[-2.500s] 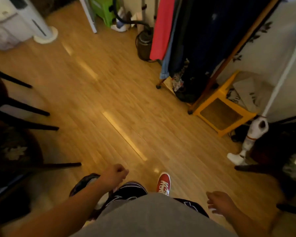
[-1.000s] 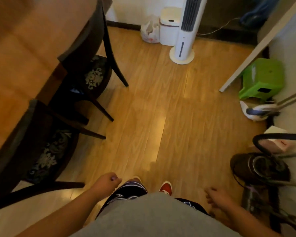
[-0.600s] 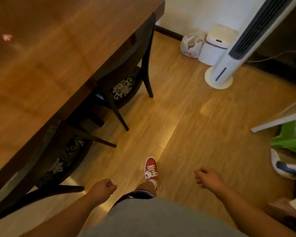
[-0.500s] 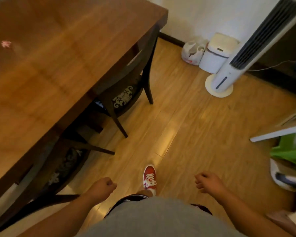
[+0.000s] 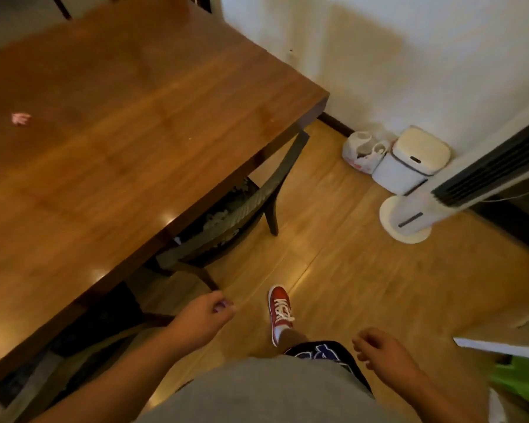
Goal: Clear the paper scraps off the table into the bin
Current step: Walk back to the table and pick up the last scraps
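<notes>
A brown wooden table (image 5: 110,154) fills the left of the head view. One small pink paper scrap (image 5: 20,119) lies on it near the left edge. The white lidded bin (image 5: 409,160) stands on the floor by the wall, past the table's far corner, with its lid down. My left hand (image 5: 202,319) hangs beside the table's near edge, fingers closed around a small pale purple bit that looks like a paper scrap. My right hand (image 5: 382,349) hangs low on the right, fingers loosely curled, with nothing in it.
A dark chair (image 5: 235,215) is pushed under the table. A white plastic bag (image 5: 362,152) sits left of the bin and a white tower fan (image 5: 416,215) right of it. A green stool (image 5: 526,380) is at the lower right. My red shoe (image 5: 280,309) is on the wooden floor.
The view has swung from the clothes rack round to the table and bin, and both are nearer now. My left hand has risen beside the table edge. My right hand has dropped lower.
</notes>
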